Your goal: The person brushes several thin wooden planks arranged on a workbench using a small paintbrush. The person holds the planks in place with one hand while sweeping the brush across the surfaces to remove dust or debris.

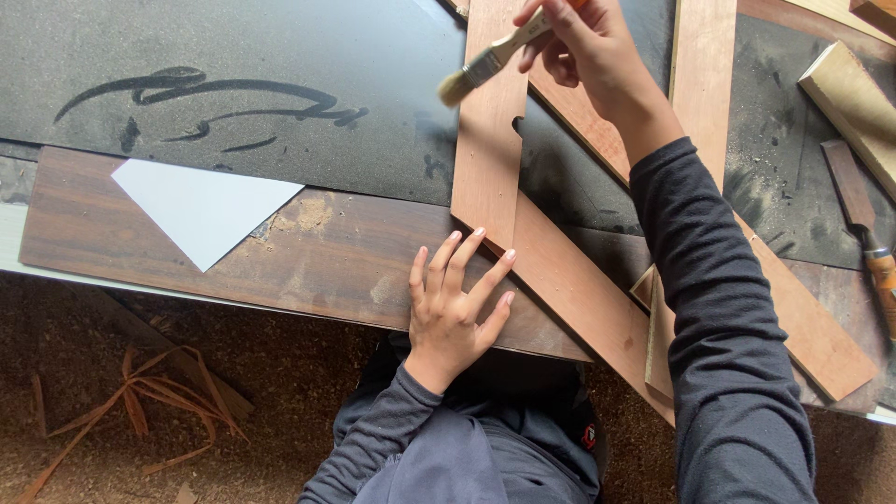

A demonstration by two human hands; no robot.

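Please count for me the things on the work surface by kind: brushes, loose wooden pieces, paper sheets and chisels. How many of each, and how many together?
Pale-bristled paint brush with light wooden handle, held in the right hand: 1
Reddish-brown flat wooden boards, crossing each other, the left hand beside them: 4
Pale wooden block: 1
White triangular paper sheet: 1
Chisel with orange-brown wooden handle: 1
Total: 8

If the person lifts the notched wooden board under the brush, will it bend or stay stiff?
The notched board looks thin and flat, so it is probably light yet fairly stiff. The notch narrows it, so it may flex or crack there. The left hand presses near its lower end, which suggests it slides easily on the bench.
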